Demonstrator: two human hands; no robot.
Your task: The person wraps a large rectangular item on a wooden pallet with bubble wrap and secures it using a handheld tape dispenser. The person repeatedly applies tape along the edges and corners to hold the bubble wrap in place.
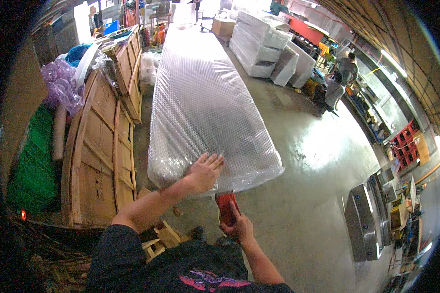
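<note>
A long, flat-topped item wrapped in clear bubble wrap (205, 107) stretches away in front of me. My left hand (205, 173) lies flat on its near end, palm down, fingers stretched out. Just below the near edge, my right hand (238, 228) grips a red handheld tool (226, 207). The tool's far end meets the edge of the wrap, and its exact kind cannot be made out. What lies under the wrap is blurred by the plastic.
Wooden crates (100, 151) stand close on my left, with purple plastic film (63, 83) on top. Wrapped boxes (259, 44) are stacked at the far right. Two people (335, 88) work beyond them. Stainless-steel units (364, 222) stand right; wood scraps (166, 235) lie near my feet.
</note>
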